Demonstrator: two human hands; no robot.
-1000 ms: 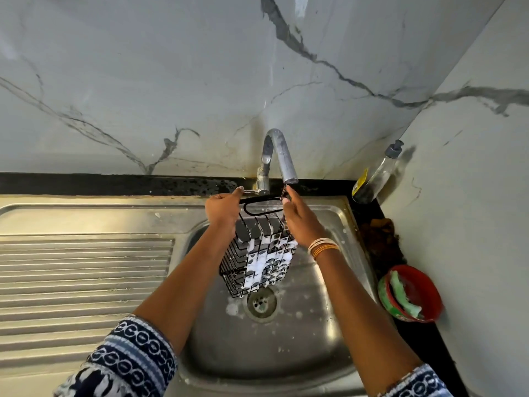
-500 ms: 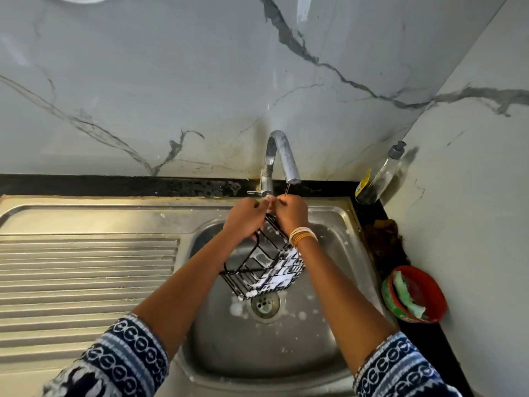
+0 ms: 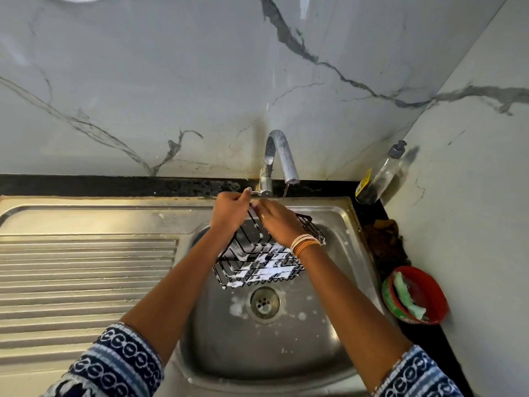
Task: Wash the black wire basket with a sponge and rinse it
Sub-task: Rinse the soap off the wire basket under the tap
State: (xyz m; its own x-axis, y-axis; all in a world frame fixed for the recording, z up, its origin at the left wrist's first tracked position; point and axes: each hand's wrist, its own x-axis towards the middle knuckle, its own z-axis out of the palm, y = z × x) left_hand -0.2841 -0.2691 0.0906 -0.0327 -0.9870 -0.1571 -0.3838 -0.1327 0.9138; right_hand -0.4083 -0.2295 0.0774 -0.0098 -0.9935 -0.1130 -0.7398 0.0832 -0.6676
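Observation:
The black wire basket, its wires coated in white foam, hangs tilted over the steel sink, just above the drain. My left hand is closed on the basket's far left corner, with its fingertips right by the tap's lever. Beside it, my right hand grips the far rim and its wrist lies across the basket. A thin trickle falls from the tap just behind my right hand. The green sponge lies in a red bowl at the right.
A ribbed steel drainboard fills the left. A clear soap bottle leans in the back right corner, with a brown cloth on the black counter below it. Marble walls stand behind and to the right.
The basket has tipped from hanging by its handle to lying flatter. My hands have come together at its far rim, then shifted left toward the tap's lever.

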